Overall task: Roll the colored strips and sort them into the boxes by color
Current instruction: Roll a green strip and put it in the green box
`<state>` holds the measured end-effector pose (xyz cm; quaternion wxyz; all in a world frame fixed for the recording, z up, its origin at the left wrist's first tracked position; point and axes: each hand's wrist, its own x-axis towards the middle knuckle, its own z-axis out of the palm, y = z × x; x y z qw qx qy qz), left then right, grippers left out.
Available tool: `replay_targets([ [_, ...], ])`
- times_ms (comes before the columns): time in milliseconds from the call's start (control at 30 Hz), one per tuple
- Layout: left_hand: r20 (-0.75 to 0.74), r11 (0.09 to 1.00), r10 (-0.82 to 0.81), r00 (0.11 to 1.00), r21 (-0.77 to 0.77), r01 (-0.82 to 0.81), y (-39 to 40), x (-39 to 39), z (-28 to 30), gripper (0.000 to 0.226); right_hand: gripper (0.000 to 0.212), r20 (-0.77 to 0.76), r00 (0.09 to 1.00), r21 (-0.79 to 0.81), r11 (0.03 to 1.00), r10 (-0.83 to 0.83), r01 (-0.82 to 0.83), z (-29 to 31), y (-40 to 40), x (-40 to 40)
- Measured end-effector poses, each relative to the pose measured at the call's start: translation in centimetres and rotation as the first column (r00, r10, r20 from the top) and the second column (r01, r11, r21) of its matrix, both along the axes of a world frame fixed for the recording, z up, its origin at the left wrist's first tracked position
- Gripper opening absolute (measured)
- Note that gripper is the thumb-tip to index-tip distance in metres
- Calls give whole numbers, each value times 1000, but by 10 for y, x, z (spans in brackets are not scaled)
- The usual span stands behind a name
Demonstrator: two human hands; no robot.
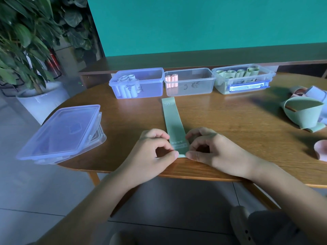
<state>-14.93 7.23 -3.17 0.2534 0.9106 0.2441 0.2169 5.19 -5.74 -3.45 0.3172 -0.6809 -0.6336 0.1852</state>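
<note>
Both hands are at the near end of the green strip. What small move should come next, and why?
Probably start rolling the near end away, toward the boxes. Both the left hand and right hand pinch the near end of the green strip, which otherwise lies flat and unrolled on the table.

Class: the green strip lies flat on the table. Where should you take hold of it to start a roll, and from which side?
Probably at the near short end of the green strip, from the table's front edge. It runs lengthwise away from the person; the left hand and right hand pinch its near corners there.

potted plant [26,41], stacked lids [60,133], wooden table [230,138], teal wall [203,23]
</note>
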Motion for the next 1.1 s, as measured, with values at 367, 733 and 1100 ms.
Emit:
replay_targets([
  [367,-51,997,37,998,-61,-40,-4,6,2,9,17,18,999,-33,999,-42,43,7,9,0],
  [733,20,1000,16,1000,13,-16,0,-1,-1,16,18,64,996,155,985,63,-73,2,1,4],
  [1100,-60,996,87,994,9,-87,-3,6,4,19,20,3,995,22,995,-98,98,7,9,5],
])
